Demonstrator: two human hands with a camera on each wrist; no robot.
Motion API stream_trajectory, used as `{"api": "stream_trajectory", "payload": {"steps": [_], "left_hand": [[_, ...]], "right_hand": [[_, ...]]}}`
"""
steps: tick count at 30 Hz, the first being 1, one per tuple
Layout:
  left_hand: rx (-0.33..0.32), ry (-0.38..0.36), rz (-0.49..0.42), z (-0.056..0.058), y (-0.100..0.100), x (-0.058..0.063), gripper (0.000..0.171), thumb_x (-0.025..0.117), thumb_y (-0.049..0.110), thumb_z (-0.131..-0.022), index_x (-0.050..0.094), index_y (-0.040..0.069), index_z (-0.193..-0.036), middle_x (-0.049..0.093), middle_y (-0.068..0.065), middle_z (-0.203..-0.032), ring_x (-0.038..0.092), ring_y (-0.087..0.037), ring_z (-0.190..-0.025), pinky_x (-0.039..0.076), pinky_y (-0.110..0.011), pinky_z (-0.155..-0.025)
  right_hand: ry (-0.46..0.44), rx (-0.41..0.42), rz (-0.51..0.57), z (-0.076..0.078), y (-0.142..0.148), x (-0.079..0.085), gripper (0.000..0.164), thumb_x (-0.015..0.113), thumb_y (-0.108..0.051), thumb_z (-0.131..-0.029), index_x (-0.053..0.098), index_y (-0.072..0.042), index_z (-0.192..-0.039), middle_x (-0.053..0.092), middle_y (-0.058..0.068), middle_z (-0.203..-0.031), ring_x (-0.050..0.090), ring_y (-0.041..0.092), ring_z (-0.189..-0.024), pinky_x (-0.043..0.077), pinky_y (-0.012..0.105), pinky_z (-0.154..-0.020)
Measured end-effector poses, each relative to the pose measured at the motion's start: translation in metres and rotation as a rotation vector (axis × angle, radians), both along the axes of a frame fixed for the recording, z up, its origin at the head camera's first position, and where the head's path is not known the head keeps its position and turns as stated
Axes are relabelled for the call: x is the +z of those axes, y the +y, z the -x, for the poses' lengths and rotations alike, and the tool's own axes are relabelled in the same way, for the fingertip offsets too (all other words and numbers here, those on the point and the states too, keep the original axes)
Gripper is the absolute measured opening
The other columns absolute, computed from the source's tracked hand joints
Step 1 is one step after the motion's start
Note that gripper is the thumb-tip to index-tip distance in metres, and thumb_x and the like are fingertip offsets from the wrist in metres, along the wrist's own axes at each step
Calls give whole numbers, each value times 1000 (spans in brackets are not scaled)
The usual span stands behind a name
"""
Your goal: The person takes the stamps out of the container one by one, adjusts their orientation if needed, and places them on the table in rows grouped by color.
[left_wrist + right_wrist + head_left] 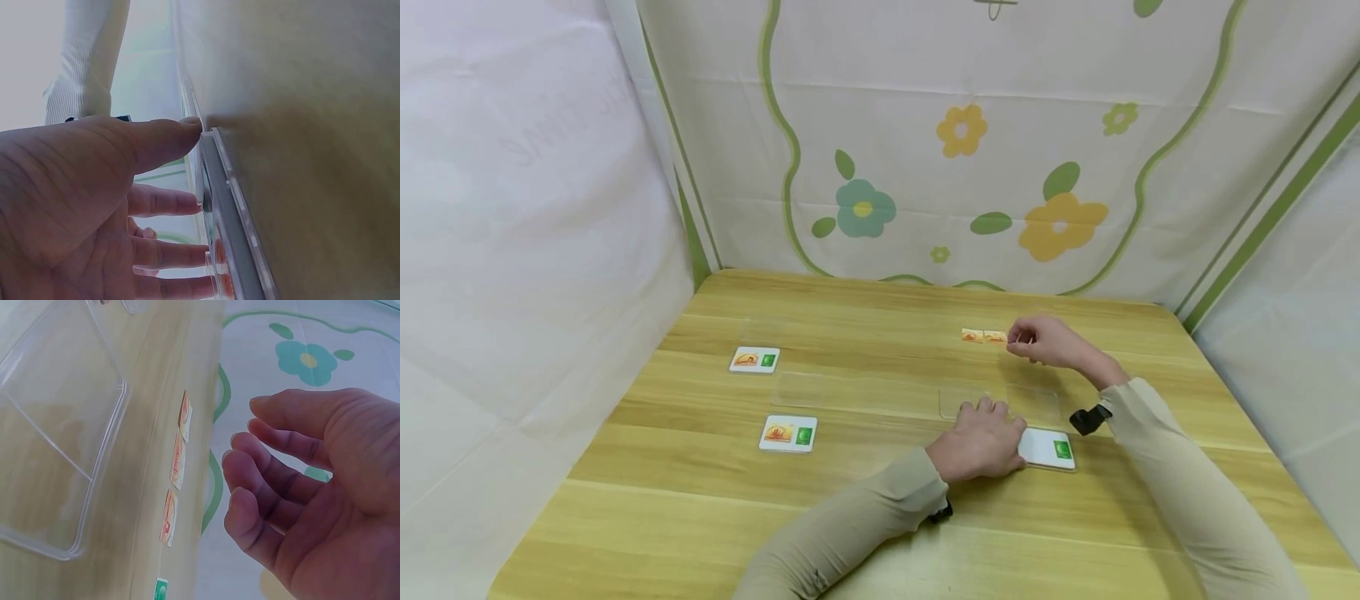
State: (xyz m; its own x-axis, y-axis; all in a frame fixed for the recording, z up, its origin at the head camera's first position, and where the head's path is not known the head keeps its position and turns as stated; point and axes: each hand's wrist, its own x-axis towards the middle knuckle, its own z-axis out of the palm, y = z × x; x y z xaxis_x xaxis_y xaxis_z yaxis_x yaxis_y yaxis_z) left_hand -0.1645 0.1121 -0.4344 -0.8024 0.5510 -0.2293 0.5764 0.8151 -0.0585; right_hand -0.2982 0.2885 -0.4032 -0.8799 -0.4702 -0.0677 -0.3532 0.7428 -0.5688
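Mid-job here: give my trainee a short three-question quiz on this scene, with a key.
1. True or false: the left hand touches the right-hand white card, leaving its green square visible.
2. Which hand is nearer the small orange pieces?
3. In the head view, how many white cards lie left of both hands?
A) one
B) two
C) four

Key:
1. True.
2. The right hand.
3. B.

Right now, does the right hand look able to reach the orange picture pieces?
Probably yes: the right hand is close beside the orange picture pieces, and the right wrist view shows nothing between them.
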Motion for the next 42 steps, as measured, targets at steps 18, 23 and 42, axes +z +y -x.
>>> {"api": "stream_trajectory", "payload": {"steps": [18, 23, 42], "left_hand": [[-3, -6, -7, 0, -1, 1, 52, 53, 66, -90, 51, 39, -134, 52, 8, -134, 49, -15, -117, 46, -39, -92], [9, -4, -10, 1, -6, -2, 49, 54, 66, -90, 54, 38, -130, 54, 8, -130, 50, -15, -115, 47, -39, -92], [-6, -3, -22, 0, -1, -1, 50, 53, 65, -90, 53, 37, -132, 53, 6, -133, 49, -16, -118, 47, -41, -93]], "right_hand": [[-7, -16, -9, -23, 13, -4, 13, 63, -20, -96, 65, -9, -102, 66, 16, -89, 61, 29, -69, 49, 28, -56], [4, -5, 13, -27, 11, -9, 13, 63, -23, -96, 65, -10, -101, 66, 11, -86, 60, 25, -69, 49, 28, -56], [9, -8, -3, -58, 26, -9, 18, 62, -29, -97, 66, -12, -103, 63, 1, -84, 54, 10, -66, 47, 25, -57]]}}
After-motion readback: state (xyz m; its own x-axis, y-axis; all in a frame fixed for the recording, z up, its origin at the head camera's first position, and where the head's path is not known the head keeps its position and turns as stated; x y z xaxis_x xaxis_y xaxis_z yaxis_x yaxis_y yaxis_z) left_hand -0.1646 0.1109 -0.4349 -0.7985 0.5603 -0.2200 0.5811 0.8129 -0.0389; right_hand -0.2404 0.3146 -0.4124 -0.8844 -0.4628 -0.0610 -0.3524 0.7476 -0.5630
